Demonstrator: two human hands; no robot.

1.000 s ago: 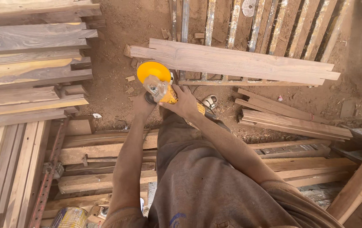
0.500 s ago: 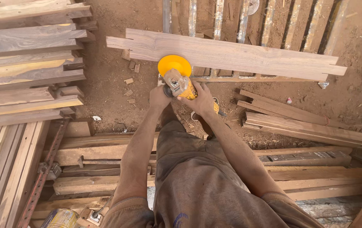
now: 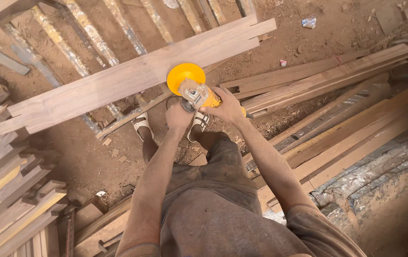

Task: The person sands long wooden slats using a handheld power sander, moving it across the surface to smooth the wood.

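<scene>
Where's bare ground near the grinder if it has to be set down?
Bare dirt lies left of the sandalled feet, between the long notched wooden board and the stacked planks. To the right, piled timber crowds the ground. Both hands, left hand and right hand, grip the yellow angle grinder.

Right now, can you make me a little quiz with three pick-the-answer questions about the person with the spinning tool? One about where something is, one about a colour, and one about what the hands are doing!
1. Where is the tool's disc?
A. at the edge of the long plank
B. on the pile of boards at the left
C. inside a bucket

2. What colour is the disc guard?
A. blue
B. yellow
C. green

3. How are the hands?
A. both empty
B. one waving
C. both gripping the grinder

Answers:
1 A: the grinder meets the long plank at its near edge.
2 B: the round guard is bright yellow.
3 C: the left hand and the right hand both close on it.
</scene>
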